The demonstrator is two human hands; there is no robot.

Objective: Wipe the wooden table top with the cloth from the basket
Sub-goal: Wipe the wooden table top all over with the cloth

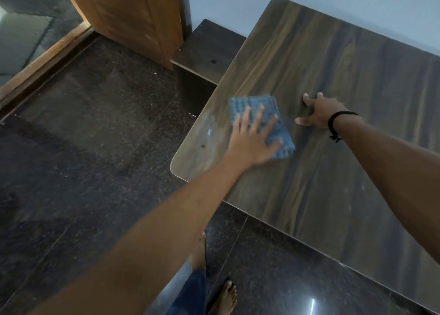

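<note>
Nearest is the person's bare foot (pixel 223 298) on the dark stone floor (pixel 83 136). Further out, the left hand (pixel 252 139) lies flat on the blue cloth (pixel 269 102), fingers straight and spread, covering its near-left part. The cloth rests on the wooden table top (pixel 333 52), close to the rounded left corner. Just to the right of the cloth, not touching it, the right hand (pixel 319 112) props on its fingertips, thumb out, holding nothing. I count one cloth, one table, two hands, and one black wristband (pixel 333 121).
</note>
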